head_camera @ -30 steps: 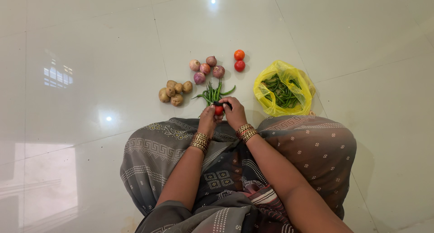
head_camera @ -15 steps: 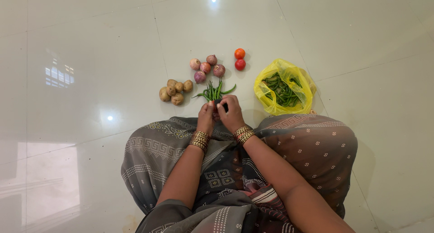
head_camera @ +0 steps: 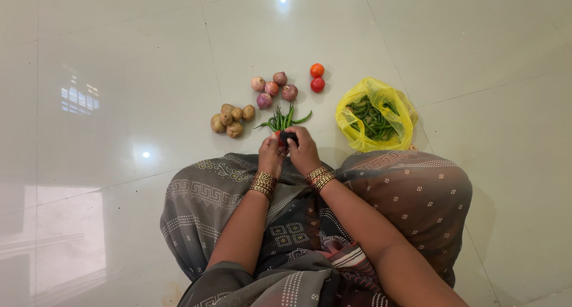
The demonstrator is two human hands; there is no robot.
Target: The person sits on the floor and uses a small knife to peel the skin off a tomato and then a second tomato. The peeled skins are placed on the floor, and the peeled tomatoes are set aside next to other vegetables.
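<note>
On floor: four onions (head_camera: 273, 88), two tomatoes (head_camera: 317, 78), maybe five potatoes (head_camera: 232, 119).

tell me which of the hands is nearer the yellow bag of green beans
Right. The right hand sits left of the yellow bag, apart from it. The left hand lies farther off, on the right hand's other side.

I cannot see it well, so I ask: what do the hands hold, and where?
Both hands pinch one small dark thing between the fingertips, with a bit of red at its left edge; what it is cannot be told.
</note>
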